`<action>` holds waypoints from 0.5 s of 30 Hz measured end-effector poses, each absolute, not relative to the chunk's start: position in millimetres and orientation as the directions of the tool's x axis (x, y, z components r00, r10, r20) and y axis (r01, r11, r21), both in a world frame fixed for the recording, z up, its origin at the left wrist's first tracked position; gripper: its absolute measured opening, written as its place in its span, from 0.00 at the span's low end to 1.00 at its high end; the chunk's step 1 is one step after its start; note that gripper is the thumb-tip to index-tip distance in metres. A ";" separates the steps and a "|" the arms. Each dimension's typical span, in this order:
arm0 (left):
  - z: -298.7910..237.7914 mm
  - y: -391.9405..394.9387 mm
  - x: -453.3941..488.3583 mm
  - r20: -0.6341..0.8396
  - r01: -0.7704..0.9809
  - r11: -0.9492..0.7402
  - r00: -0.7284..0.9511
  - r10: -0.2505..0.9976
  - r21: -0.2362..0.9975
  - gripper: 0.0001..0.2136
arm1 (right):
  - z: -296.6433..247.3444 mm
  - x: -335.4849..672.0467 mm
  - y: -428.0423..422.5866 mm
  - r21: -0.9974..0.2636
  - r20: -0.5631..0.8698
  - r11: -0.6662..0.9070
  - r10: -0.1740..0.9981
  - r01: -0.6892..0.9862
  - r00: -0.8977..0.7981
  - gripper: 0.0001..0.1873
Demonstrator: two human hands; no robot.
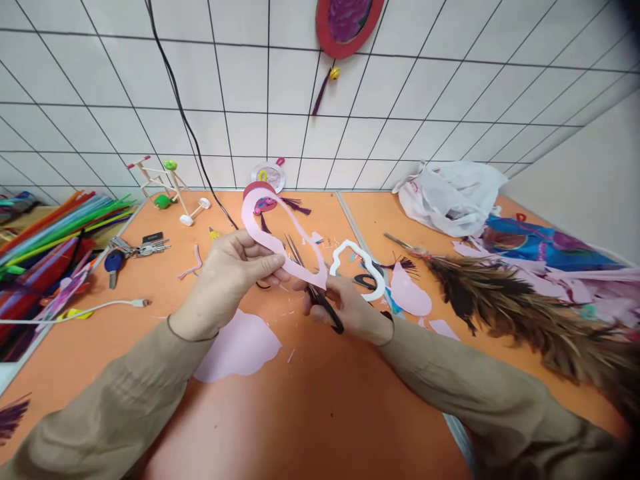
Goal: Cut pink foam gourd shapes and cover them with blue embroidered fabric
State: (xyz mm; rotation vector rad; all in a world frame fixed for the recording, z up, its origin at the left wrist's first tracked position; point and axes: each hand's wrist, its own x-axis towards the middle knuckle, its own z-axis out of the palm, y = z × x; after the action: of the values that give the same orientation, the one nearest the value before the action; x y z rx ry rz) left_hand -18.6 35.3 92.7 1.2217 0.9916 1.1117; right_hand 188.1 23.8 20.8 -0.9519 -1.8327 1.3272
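My left hand (227,280) pinches a pink paper frame (254,223) with a large opening, held up over the table. In my right hand (357,310) is a pair of scissors with black handles (330,313), at the frame's lower right end. The fingers there partly hide the scissors, and I cannot tell whether the blades are touching the paper. A flat pink paper piece (243,350) lies under my left wrist. Beyond my right hand rests a white wavy paper frame (377,273), near another black handle loop (369,283) and a pink offcut (410,293).
Keys (145,248), a white cable (120,303) and colourful pipe cleaners (65,227) are on the left. A small stick-built model (165,187) stands by the tiled wall. To the right lie brown feathers (500,293) and a white plastic bag (445,197). Small paper scraps dot the orange table (280,427).
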 end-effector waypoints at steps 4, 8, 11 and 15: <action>90.3 34.1 -13.8 -0.014 -0.058 0.023 0.162 0.987 0.998 0.09 | 20.3 189.1 24.0 -0.958 0.133 0.250 0.822 0.141 -0.553 0.28; 85.5 31.7 -9.6 -0.025 -0.069 0.035 0.138 0.990 0.997 0.12 | 22.4 188.4 23.0 -0.959 0.104 0.225 0.846 0.174 -0.523 0.28; 85.1 29.7 -8.8 -0.038 -0.061 0.046 0.116 0.992 0.997 0.16 | 23.8 188.0 22.4 -0.957 0.090 0.215 0.856 0.194 -0.508 0.27; 88.2 28.3 -8.1 -0.040 -0.016 0.041 0.075 0.996 0.999 0.24 | 24.5 188.7 21.8 -0.938 0.112 0.265 0.839 0.221 -0.533 0.25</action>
State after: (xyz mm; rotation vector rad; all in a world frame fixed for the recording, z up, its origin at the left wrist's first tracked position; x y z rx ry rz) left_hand -8.1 28.3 88.2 1.2005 1.1603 1.1329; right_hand 188.7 21.8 24.5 -0.9559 -1.9173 1.2757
